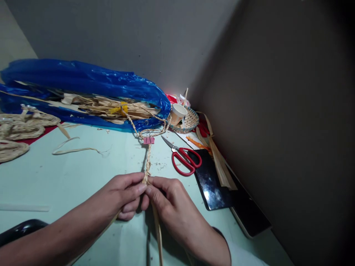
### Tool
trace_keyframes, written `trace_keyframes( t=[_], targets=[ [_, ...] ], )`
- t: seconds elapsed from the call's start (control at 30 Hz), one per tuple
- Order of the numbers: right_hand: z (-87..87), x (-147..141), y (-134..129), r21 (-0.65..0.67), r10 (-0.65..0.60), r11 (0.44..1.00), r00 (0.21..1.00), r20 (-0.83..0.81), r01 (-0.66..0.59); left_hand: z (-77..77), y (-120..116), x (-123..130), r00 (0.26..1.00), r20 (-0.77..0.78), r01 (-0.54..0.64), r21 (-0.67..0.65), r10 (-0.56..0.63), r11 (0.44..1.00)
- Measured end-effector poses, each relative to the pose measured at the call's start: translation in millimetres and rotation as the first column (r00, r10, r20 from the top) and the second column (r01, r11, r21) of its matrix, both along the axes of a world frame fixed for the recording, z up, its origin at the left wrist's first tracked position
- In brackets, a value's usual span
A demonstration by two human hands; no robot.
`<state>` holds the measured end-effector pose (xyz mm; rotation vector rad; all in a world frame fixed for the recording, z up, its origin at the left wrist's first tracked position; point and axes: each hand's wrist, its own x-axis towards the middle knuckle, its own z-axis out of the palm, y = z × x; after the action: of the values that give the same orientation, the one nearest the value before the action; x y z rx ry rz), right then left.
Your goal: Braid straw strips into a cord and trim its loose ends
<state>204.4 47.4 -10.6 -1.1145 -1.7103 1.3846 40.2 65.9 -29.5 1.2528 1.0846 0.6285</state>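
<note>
both hands meet at the near end of a pale braid point(149, 158) of flat plant fibre, above the pale green desk point(91, 168). left hand point(126, 197): thumb and forefinger pinched narrow on the braid from its left flank. right hand point(170, 199): thumb and forefinger likewise closed on the same end from the right, tips just beside the left thumb. exact hold of each strand under the fingers: cannot tell. key relation: finished length lies straight ahead of the fingers, long axis running away from the body, far end leaning slightly right; neither hand is clearly nearer. the braid reaches a pink clip point(149, 140), well apart from the fingers; beyond it a thinner plaited cord loops towards the blue bag point(85, 70). on the near side, one loose strand point(158, 234) hangs towards the body between the forearms; another shows below the left hand. judged step: plaiting in hand, with the crossing point at the fingertips. scissors point(184, 161) lie ahead and right, nearer the right hand, blades pointing away and left.
</note>
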Motion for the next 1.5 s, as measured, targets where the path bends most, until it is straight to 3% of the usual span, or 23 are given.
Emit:
trace_keyframes(
  t=[0.1, 0.23, 0.37, 0.53, 0.73, 0.97, 1.2, 1.37, 1.5],
  targets=[
    [2.8, 4, -1, 0.072, -0.019, 0.997, 0.986, 0.164, 0.007, -3.2, 0, -3, 1.000, -0.022, 0.021, -0.041, -0.022, 0.999],
    [9.3, 7, -3, 0.133, -0.016, 0.991, 0.950, 0.311, -0.027, -4.7, -3, -4, 0.995, -0.100, -0.020, 0.015, 0.022, 1.000],
    [14.0, 8, -7, 0.183, -0.065, 0.982, 0.847, 0.528, -0.039, -2.2, -7, -1, 0.979, -0.187, -0.059, 0.096, 0.076, 0.994],
    [22.7, 8, -11, 0.126, -0.029, 0.989, 0.718, 0.695, -0.082, 4.0, -9, -1, 0.957, -0.277, -0.029, 0.181, 0.079, 0.983],
    [28.6, 10, -15, 0.145, 0.001, 0.973, 0.629, 0.778, -0.180, 5.1, -8, -1, 0.937, -0.337, -0.018, 0.227, 0.096, 0.974],
    [34.6, 7, -15, 0.179, -0.047, 0.964, 0.540, 0.840, -0.195, 8.9, -5, 2, 0.940, -0.318, -0.077, 0.149, 0.121, 0.986],
    [24.7, -14, -22, -0.015, 0.174, 0.952, 0.505, 0.845, -0.304, 6.0, -7, -2, 0.984, -0.144, -0.100, 0.070, 0.109, 0.993],
    [12.4, -15, -21, 0.039, 0.188, 0.901, 0.472, 0.861, -0.432, 0.2, -9, -4, 0.990, -0.073, -0.125, -0.020, 0.123, 0.992],
    [14.2, -11, -23, 0.151, 0.113, 0.878, 0.503, 0.857, -0.454, 0.6, -10, -6, 0.990, -0.033, -0.139, 0.029, 0.140, 0.990]
  ],
)
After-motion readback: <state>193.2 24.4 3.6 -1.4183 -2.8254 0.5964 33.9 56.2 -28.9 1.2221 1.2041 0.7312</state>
